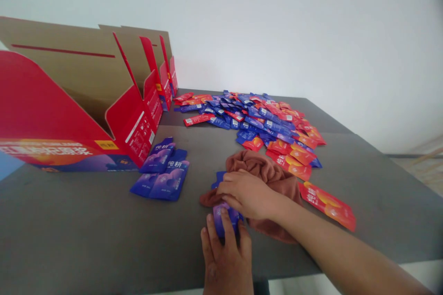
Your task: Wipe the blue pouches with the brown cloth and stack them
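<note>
A blue-purple pouch (221,223) lies flat on the grey table, near its front edge. Spread over the pouch's lower part are the fingers of my left hand (226,251). My right hand (245,193) presses a bunched brown cloth (261,163) against the upper part of the same pouch, its fingers closed on the cloth. The rest of the cloth lies crumpled under and behind my right hand and wrist. To the left, several blue-purple pouches (168,179) overlap on the table. A red-orange pouch (328,205) lies to the right of the cloth.
Open red boxes (129,133) with brown insides stand in a row at the left. A large heap of blue and red pouches (256,117) covers the back middle of the grey table (86,226). A pale wall rises behind.
</note>
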A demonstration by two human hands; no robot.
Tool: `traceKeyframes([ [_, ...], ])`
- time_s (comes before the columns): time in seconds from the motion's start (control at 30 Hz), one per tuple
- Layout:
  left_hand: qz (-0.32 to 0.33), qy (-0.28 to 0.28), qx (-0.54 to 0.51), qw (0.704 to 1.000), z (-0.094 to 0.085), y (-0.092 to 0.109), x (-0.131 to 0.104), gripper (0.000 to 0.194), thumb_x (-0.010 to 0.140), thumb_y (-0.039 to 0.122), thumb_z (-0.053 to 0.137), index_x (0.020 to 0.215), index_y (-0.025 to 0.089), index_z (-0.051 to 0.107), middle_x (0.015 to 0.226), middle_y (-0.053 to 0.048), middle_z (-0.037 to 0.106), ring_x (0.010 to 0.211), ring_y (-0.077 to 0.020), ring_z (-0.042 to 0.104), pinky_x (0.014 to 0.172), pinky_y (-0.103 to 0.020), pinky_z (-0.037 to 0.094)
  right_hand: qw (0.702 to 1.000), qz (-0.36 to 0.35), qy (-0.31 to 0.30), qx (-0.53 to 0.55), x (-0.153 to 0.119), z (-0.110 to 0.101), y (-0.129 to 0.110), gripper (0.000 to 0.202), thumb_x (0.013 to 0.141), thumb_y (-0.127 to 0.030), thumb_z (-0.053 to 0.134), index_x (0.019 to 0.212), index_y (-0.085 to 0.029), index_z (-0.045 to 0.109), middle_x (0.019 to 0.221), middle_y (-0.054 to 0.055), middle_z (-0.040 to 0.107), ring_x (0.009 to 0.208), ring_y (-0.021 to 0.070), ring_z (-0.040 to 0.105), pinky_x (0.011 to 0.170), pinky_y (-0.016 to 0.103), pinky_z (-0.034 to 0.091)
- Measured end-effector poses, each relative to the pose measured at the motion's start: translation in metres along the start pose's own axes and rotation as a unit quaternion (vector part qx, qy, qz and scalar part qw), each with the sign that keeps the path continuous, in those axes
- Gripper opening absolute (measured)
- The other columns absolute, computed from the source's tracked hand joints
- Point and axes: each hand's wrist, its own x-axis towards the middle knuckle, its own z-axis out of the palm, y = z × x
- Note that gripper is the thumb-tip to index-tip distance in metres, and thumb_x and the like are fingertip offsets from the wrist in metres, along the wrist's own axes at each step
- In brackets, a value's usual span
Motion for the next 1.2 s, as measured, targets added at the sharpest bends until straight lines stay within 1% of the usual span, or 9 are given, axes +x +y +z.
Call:
traceKeyframes([
  [0.13, 0.006, 0.001, 0.011, 1.000, 0.001, -0.001, 0.000, 0.038, 0.068, 0.023, 0.075, 0.105, 0.028, 0.068, 0.125, -0.014, 0.058, 0.114, -0.0433, 0.051, 0.089, -0.054, 0.051, 0.996, 0.083, 0.022, -0.037, 0.001, 0.003, 0.021, 0.017, 0.093, -0.024, 0.044, 0.094, -0.019, 0.061, 0.089, 0.004, 0.059, 0.087, 0.0177, 0.054, 0.075, 0.030, 0.033],
  [0.23, 0.007, 0.006, 0.012, 1.000, 0.002, -0.001, -0.001, 0.038, 0.068, 0.022, 0.076, 0.105, 0.028, 0.068, 0.125, -0.013, 0.059, 0.114, -0.0428, 0.051, 0.088, -0.054, 0.051, 0.993, 0.105, 0.030, -0.038, -0.001, 0.002, 0.032, 0.018, 0.094, -0.024, 0.044, 0.092, -0.018, 0.061, 0.088, 0.005, 0.059, 0.087, 0.0175, 0.053, 0.077, 0.030, 0.033],
  [0.43, 0.003, 0.016, 0.004, 1.000, 0.001, 0.001, 0.000, 0.039, 0.066, 0.025, 0.077, 0.105, 0.027, 0.068, 0.123, -0.013, 0.060, 0.113, -0.0432, 0.052, 0.087, -0.053, 0.052, 0.995, 0.018, 0.087, 0.039, -0.009, -0.003, 0.018, 0.016, 0.091, -0.018, 0.046, 0.098, -0.017, 0.060, 0.088, 0.005, 0.059, 0.086, 0.0167, 0.052, 0.078, 0.029, 0.034],
  [0.57, 0.005, 0.015, -0.007, 1.000, 0.000, 0.001, -0.001, 0.040, 0.067, 0.028, 0.077, 0.106, 0.026, 0.068, 0.119, -0.013, 0.063, 0.112, -0.0439, 0.052, 0.089, -0.053, 0.051, 0.998, -0.056, 0.020, 0.035, -0.009, -0.003, -0.001, 0.011, 0.087, -0.021, 0.051, 0.091, -0.019, 0.061, 0.087, 0.003, 0.058, 0.085, 0.0170, 0.051, 0.077, 0.030, 0.033],
  [0.67, 0.005, 0.012, -0.008, 1.000, 0.000, 0.000, 0.000, 0.039, 0.067, 0.028, 0.077, 0.105, 0.026, 0.068, 0.120, -0.015, 0.062, 0.113, -0.0456, 0.051, 0.088, -0.055, 0.051, 1.000, -0.015, 0.008, 0.001, -0.003, 0.000, 0.001, 0.013, 0.089, -0.023, 0.048, 0.091, -0.019, 0.061, 0.088, 0.004, 0.058, 0.085, 0.0173, 0.051, 0.077, 0.030, 0.032],
  [0.8, 0.001, 0.011, -0.005, 1.000, 0.000, 0.001, 0.001, 0.037, 0.066, 0.027, 0.077, 0.102, 0.026, 0.069, 0.123, -0.016, 0.060, 0.113, -0.0457, 0.050, 0.087, -0.054, 0.052, 0.997, 0.063, 0.033, -0.029, 0.001, 0.002, 0.023, 0.017, 0.092, -0.023, 0.044, 0.096, -0.018, 0.060, 0.089, 0.005, 0.059, 0.087, 0.0179, 0.052, 0.076, 0.030, 0.031],
  [0.9, -0.001, 0.013, -0.004, 1.000, -0.002, 0.001, 0.002, 0.036, 0.066, 0.025, 0.077, 0.101, 0.027, 0.070, 0.122, -0.015, 0.061, 0.113, -0.0446, 0.051, 0.087, -0.053, 0.052, 0.996, 0.076, 0.043, -0.026, -0.001, 0.002, 0.032, 0.018, 0.093, -0.022, 0.043, 0.095, -0.018, 0.061, 0.087, 0.005, 0.059, 0.087, 0.0177, 0.052, 0.076, 0.030, 0.032],
  [1.07, -0.003, 0.010, -0.015, 1.000, -0.005, 0.001, 0.003, 0.037, 0.065, 0.024, 0.078, 0.102, 0.026, 0.070, 0.122, -0.017, 0.060, 0.113, -0.0447, 0.051, 0.088, -0.052, 0.052, 0.996, 0.022, 0.088, -0.016, -0.007, -0.001, 0.018, 0.015, 0.089, -0.020, 0.045, 0.092, -0.017, 0.060, 0.083, 0.004, 0.058, 0.083, 0.0179, 0.051, 0.076, 0.031, 0.030],
  [1.2, -0.005, 0.014, -0.019, 1.000, -0.003, 0.002, 0.002, 0.037, 0.066, 0.027, 0.077, 0.103, 0.026, 0.070, 0.119, -0.016, 0.062, 0.112, -0.0449, 0.051, 0.089, -0.054, 0.051, 0.998, -0.053, 0.038, -0.007, -0.008, -0.002, -0.001, 0.010, 0.085, -0.023, 0.051, 0.087, -0.019, 0.060, 0.083, 0.002, 0.057, 0.082, 0.0173, 0.050, 0.076, 0.031, 0.030],
])
